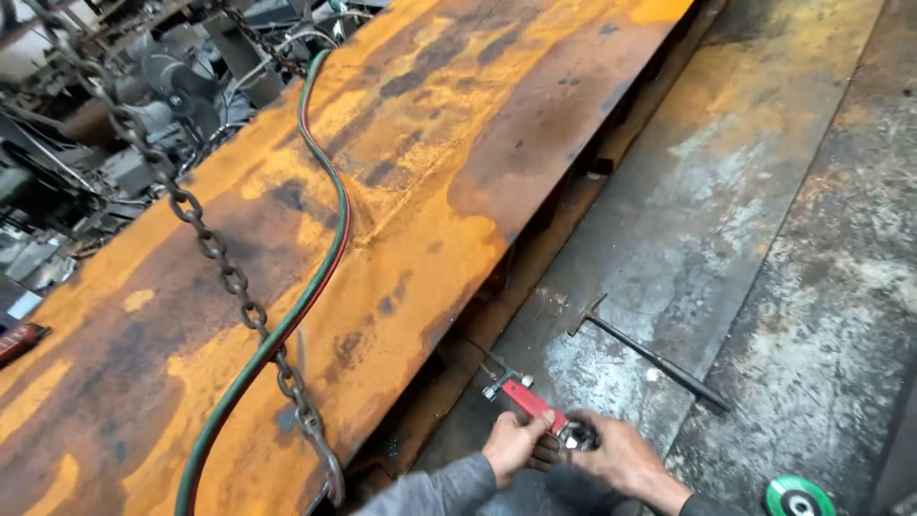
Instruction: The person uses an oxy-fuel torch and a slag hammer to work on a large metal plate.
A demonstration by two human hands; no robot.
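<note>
Head view: both hands meet low in the frame over a cutting torch [530, 403] with a red grip that lies on the grey steel floor [726, 220]. The left hand [514, 445] has its fingers [531, 449] curled shut around the rear of the red grip; the right hand [616, 457] is closed over the dark valve end (its fingertips are hidden, so how tightly they pinch cannot be told). The torch's metal head pokes out beyond the left fingers, toward the rusty plate [382, 220].

The step in hand looks like adjusting or fitting the torch's valve end; any further turn there would call for the left hand to brace the grip while the right works the knob.

Just past the right fingers lies a chipping hammer [650, 355], well apart from them; a green grinding disc [798, 498] sits outboard of the right wrist. Beyond the left fingers the big orange-rusted plate carries a green and red twin hose [320, 258] and a heavy chain [224, 272] ending in a hook. Behind it stands cluttered machinery [124, 115]; this is a metal workshop.
</note>
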